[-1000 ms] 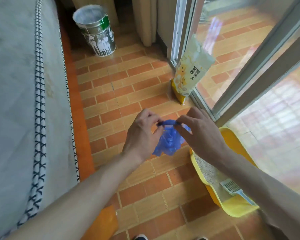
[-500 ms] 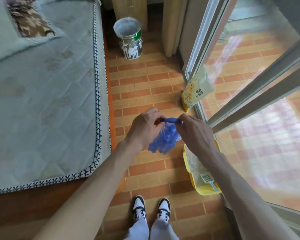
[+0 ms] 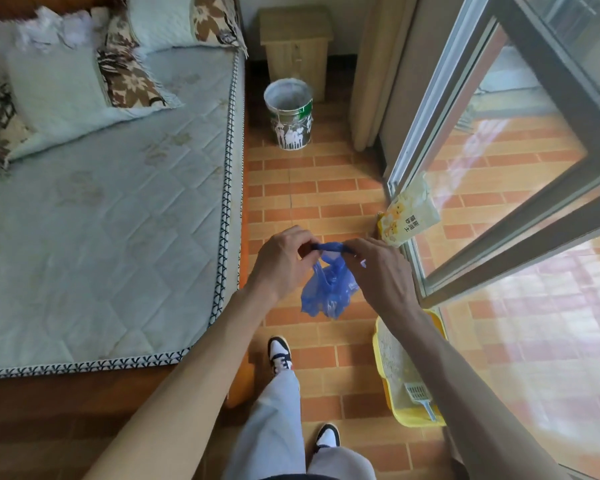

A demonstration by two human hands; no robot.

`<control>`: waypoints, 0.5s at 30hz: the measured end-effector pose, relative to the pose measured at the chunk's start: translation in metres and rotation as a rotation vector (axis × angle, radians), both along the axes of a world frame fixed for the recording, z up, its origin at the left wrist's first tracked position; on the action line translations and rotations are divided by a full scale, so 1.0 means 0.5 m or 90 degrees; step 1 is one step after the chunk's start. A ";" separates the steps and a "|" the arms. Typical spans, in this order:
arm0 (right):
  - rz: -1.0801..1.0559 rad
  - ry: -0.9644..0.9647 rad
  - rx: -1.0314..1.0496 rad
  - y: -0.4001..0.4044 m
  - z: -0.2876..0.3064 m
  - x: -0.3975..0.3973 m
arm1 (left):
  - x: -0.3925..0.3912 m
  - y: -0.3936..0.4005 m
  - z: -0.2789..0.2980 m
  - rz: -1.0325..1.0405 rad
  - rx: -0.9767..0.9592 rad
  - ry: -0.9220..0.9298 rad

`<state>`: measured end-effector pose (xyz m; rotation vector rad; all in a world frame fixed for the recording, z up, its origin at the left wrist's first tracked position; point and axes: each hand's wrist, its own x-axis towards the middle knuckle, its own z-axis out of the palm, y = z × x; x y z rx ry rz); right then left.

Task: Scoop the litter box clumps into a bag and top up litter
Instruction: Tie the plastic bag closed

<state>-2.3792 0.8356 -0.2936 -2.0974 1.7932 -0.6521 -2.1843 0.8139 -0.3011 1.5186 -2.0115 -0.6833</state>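
A small blue plastic bag (image 3: 328, 289) hangs in front of me above the tiled floor. My left hand (image 3: 281, 261) and my right hand (image 3: 378, 268) each pinch one end of its twisted top, pulled taut between them. A yellow litter box (image 3: 383, 372) with pale litter sits on the floor at the right, by the glass door, partly hidden by my right forearm. A light blue scoop (image 3: 418, 396) lies inside it at the near end. A yellow and white litter pack (image 3: 407, 216) leans against the door frame further ahead.
A mattress (image 3: 101, 220) with pillows fills the left side. A paint-stained bucket (image 3: 290, 114) and a wooden bin (image 3: 295, 39) stand at the far end of the tiled strip. A sliding glass door (image 3: 499, 168) bounds the right. My legs and shoes (image 3: 281, 355) are below.
The view has risen and pulled back, as I stand up; the bed, pillows and my legs have come into sight. Both hands keep hold of the blue bag's top.
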 end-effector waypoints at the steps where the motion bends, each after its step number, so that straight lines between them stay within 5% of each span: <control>1: -0.004 0.006 0.000 -0.020 0.002 0.003 | 0.005 -0.017 0.001 0.003 0.005 0.000; 15: -0.059 -0.047 0.051 -0.341 0.047 0.086 | 0.099 -0.365 0.016 -0.062 0.022 0.023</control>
